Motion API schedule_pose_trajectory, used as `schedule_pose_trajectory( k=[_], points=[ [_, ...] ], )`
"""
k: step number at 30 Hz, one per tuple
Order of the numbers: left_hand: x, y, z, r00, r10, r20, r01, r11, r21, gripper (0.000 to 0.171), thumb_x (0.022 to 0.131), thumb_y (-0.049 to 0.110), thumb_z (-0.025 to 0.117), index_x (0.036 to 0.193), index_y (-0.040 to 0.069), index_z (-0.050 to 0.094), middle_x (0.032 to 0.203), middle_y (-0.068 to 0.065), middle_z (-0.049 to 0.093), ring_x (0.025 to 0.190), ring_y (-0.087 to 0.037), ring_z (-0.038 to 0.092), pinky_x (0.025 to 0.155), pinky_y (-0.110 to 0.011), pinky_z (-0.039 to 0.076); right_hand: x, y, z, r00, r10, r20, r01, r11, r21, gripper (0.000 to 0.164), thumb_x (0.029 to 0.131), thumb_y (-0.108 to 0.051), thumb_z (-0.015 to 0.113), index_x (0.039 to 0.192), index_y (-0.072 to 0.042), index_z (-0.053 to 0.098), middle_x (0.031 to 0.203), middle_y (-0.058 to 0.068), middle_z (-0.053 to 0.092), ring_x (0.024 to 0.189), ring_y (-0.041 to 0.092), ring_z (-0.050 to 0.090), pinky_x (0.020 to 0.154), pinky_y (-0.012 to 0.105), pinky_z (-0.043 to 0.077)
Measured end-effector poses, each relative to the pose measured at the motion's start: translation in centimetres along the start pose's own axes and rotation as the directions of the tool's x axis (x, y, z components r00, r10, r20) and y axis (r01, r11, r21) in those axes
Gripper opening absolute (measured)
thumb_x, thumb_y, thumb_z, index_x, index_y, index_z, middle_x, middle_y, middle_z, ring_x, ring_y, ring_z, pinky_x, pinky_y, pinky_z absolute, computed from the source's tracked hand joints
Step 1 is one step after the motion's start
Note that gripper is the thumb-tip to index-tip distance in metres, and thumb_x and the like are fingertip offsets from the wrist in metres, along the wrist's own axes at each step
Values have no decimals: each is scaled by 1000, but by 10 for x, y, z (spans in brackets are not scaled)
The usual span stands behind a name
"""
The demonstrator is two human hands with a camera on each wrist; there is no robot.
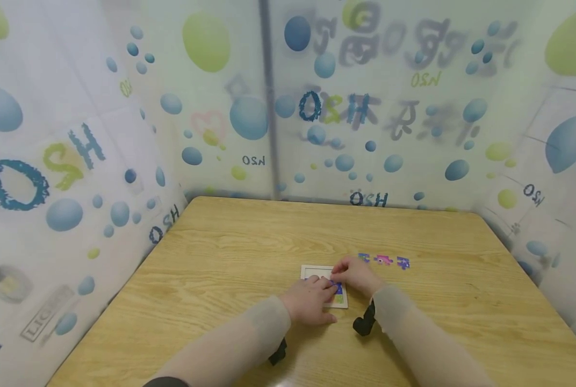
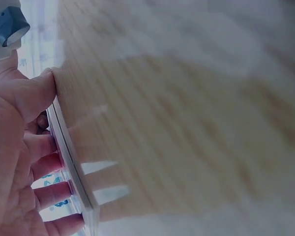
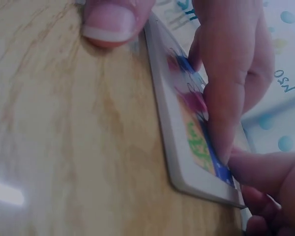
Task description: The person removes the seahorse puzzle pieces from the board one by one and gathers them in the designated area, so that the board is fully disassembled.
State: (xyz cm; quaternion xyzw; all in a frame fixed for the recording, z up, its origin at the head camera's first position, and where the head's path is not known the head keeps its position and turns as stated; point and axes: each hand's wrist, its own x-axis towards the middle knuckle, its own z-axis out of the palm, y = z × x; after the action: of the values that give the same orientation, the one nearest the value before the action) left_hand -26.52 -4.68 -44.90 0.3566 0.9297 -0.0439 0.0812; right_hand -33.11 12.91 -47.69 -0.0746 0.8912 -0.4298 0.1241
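Your left hand (image 1: 309,302) spreads over the puzzle tray (image 1: 315,267); your right hand (image 1: 358,275), hold unclear, is nearer the loose pieces (image 1: 383,259), rowed sideways right of the tray.

Room to pass lay over the worktop (image 1: 210,258) left of the frame (image 1: 344,296) and beyond its far edge. The left hand (image 1: 309,301) and right hand (image 1: 358,274) partly blocked the frame, three pieces (image 1: 383,260) lay beyond the right hand, and a mount (image 1: 364,322) narrowed the gap between the forearms (image 1: 235,338).

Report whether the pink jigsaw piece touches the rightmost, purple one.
Apart: the head view shows wooden tabletop between the pink jigsaw piece and the purple jigsaw piece.
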Motion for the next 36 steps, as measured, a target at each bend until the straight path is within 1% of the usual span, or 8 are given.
schedule_pose_trajectory(
  k=[5,12,17,21,25,28,32,36],
  points=[
    [0,-1,0,1000,3,-6,-3,1000,-6,75,89,63,51,147,17,41,146,4,41,124,-15,42,101,-31,42,-1,-1,2,1000,18,-16,-18,1000,-12,9,84,-14,74,88,-10,67,85,1,64,82,17,55,81,35,43],
    [-2,-2,3,999,18,-28,-18,1000,-1,75,90,64,49,148,17,40,146,5,41,122,-14,43,100,-31,43,0,2,4,1000,3,-22,-3,1000,-23,8,84,-13,74,87,-10,66,85,1,63,81,16,56,79,34,44],
    [-3,-5,6,998,33,-45,-34,999,-27,76,90,64,49,148,16,40,146,3,40,124,-15,42,100,-32,43,0,4,5,1000,-2,-25,1,1000,-29,8,84,-12,74,86,-10,66,86,1,62,81,17,55,78,33,43],
    [-4,-8,7,997,53,-57,-56,996,-69,73,91,60,52,147,15,41,147,0,40,130,-20,41,105,-33,40,0,4,5,1000,1,-25,-2,1000,-28,8,85,-12,73,86,-11,66,88,1,61,83,17,54,79,34,42],
    [-10,-11,8,995,78,-68,-85,990,-113,70,91,54,57,146,13,44,148,-3,40,135,-23,37,110,-33,33,0,3,5,1000,0,-20,0,1000,-29,8,85,-11,74,86,-11,66,88,1,60,83,18,53,78,34,41],
    [-16,-13,8,993,96,-74,-104,988,-114,70,91,52,58,145,11,43,150,-5,38,138,-23,35,113,-34,29,0,4,5,1000,-7,-18,7,999,-31,8,85,-12,74,85,-11,66,88,2,60,83,18,53,78,34,41],
    [-23,-14,8,993,93,-67,-100,989,-109,72,92,53,56,147,11,40,152,-5,36,139,-23,32,115,-35,25,0,4,5,1000,-12,-22,12,999,-30,9,85,-12,74,85,-10,65,88,2,60,83,18,53,77,33,41],
    [-31,-17,9,995,83,-60,-89,990,-112,71,92,53,56,147,12,40,151,-3,38,138,-23,34,114,-35,27,-1,4,4,1000,-5,-25,5,1000,-15,9,85,-12,74,85,-10,65,87,2,60,83,18,53,77,33,42]
  ],
)
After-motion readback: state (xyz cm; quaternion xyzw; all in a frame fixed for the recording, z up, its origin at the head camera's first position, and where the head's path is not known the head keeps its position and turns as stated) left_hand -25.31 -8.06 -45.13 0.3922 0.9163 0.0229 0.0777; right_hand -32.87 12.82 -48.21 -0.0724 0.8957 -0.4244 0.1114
